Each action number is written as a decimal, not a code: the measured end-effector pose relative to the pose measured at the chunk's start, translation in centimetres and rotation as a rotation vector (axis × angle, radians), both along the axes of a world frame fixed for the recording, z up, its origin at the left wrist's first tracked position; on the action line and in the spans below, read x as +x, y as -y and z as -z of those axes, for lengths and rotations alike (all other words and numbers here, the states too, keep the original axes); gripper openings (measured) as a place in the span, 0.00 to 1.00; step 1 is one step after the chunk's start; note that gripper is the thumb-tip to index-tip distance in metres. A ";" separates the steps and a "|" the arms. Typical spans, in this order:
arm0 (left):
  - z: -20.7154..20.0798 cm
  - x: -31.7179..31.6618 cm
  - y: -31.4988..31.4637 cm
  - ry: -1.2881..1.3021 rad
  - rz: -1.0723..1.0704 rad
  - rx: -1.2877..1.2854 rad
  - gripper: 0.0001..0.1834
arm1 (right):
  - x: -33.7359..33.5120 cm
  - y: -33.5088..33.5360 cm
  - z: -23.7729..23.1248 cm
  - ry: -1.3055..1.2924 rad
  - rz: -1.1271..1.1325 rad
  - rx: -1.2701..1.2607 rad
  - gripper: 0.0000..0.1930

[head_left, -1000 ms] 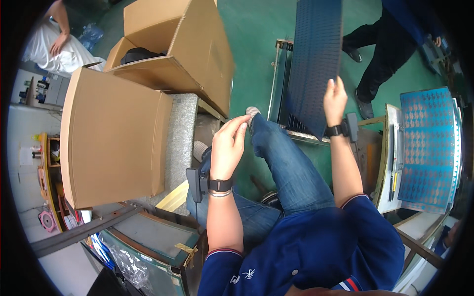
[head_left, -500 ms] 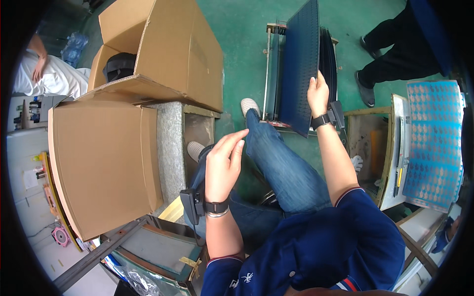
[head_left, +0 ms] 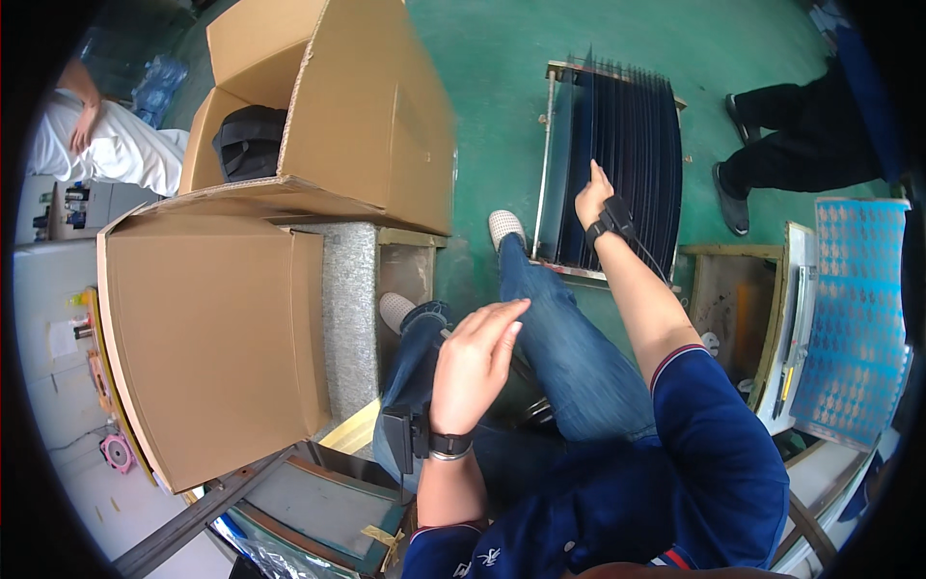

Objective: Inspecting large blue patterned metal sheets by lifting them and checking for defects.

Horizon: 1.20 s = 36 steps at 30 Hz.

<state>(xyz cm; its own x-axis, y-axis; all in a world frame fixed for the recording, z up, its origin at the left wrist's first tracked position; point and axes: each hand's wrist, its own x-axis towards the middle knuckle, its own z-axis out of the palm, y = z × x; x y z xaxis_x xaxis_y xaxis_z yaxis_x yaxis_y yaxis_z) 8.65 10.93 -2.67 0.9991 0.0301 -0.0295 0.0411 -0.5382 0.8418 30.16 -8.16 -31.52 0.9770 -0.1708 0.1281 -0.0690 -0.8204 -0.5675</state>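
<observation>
My right hand [head_left: 592, 201] is lowered over a metal-framed rack [head_left: 549, 145] on the floor, its fingers close together at the edge of a dark blue sheet. That sheet is hard to tell from the several dark sheets [head_left: 641, 164] standing on edge in the rack, side by side. My left hand [head_left: 473, 367] hangs above my lap with nothing in it. Its fingers are stretched out and the thumb lies a little apart. Each wrist wears a black strap with a small black device.
A large open cardboard box [head_left: 357, 116] with a black bag [head_left: 249, 143] inside stands at left; another carton [head_left: 212, 338] is nearer. At right are a blue patterned sheet stack [head_left: 854, 318] and a wooden-framed stand [head_left: 733, 253]. Another person's legs [head_left: 801, 145] stand beyond the rack.
The large dark blue sheet, held up and tilted before, has come down into the rack with my right hand. My left hand stays empty. The view has shifted slightly.
</observation>
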 end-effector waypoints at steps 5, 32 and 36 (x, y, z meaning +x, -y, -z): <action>-0.2 -0.3 -0.4 -0.022 0.015 0.014 0.11 | -3.7 -3.2 0.7 -0.066 -0.130 -0.210 0.24; -0.2 -1.6 -0.3 0.063 0.063 -0.048 0.11 | -2.5 10.5 -19.7 0.044 -0.189 0.299 0.19; -0.2 -1.8 -0.2 0.087 0.077 -0.206 0.11 | -7.4 17.3 -29.0 -0.061 -0.269 0.986 0.14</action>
<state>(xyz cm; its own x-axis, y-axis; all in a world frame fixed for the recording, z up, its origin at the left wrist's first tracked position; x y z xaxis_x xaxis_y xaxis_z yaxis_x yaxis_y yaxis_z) 6.85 11.13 -2.43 0.9973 -0.0442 0.0594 -0.0712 -0.3534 0.9327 22.76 -25.46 -2.50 0.9986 0.0524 -0.0023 -0.0032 0.0175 -0.9998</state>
